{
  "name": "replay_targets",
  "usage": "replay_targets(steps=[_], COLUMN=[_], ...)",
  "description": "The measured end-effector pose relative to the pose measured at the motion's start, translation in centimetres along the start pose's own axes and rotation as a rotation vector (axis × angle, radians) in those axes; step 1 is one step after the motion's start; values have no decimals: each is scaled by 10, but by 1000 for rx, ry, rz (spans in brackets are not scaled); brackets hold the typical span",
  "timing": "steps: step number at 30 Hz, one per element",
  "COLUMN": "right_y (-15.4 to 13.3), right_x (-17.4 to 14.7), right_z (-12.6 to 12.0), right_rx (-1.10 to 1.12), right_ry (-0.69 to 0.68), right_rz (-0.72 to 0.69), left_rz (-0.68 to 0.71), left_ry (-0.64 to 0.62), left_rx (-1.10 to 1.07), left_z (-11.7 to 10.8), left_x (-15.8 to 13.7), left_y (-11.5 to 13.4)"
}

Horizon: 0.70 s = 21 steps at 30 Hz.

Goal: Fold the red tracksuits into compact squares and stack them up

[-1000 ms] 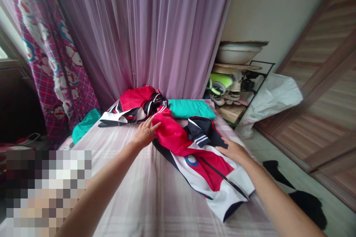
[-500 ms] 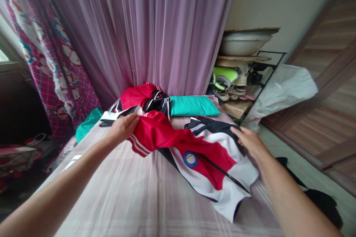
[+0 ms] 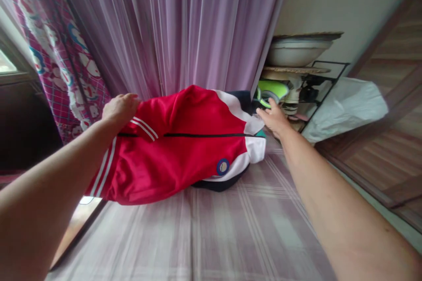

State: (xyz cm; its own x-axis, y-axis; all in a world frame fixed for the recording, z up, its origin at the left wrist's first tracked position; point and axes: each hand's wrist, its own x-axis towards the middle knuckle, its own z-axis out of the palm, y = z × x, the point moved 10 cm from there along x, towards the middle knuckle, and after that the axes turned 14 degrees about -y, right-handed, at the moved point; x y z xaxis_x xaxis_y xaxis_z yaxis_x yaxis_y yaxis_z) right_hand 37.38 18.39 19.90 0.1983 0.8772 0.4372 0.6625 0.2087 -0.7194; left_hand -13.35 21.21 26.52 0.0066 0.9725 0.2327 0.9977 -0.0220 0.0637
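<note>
A red, white and navy zip-up jacket (image 3: 194, 153) lies spread sideways over the bed, its front facing up. Its collar points right and its striped hem left. A round blue badge (image 3: 223, 167) sits on the red chest. My left hand (image 3: 121, 109) is closed on the jacket's far hem corner. At the collar end, my right hand (image 3: 274, 119) pinches the white edge between thumb and fingers. A sliver of teal cloth (image 3: 260, 133) shows by the collar; the jacket hides the other clothes behind it.
A plaid sheet (image 3: 211, 237) covers the bed. Purple curtains (image 3: 198, 30) hang behind it. To the right stand a rack (image 3: 329, 83) with a basin (image 3: 298, 50) and a lime-green visor (image 3: 277, 90), and a white plastic bag (image 3: 346, 107). A wooden-edged panel (image 3: 74, 232) lies at the bed's left.
The bunched jacket has been raised and spread out between both hands, now covering the clothes pile and teal bundle. My left hand moved left and up; my right hand moved up.
</note>
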Motion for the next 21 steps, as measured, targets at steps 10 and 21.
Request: replay_targets(steps=[10,21], right_y=[92,61], right_x=[-180,-204], right_z=[92,164], right_rx=[-303,372], right_ry=[-665,-361], right_rz=[495,518], left_rz=[440,345], left_ry=[-122,-173], left_rx=[-223,-135], left_z=[176,204], left_x=[-148,-199], left_y=[51,31])
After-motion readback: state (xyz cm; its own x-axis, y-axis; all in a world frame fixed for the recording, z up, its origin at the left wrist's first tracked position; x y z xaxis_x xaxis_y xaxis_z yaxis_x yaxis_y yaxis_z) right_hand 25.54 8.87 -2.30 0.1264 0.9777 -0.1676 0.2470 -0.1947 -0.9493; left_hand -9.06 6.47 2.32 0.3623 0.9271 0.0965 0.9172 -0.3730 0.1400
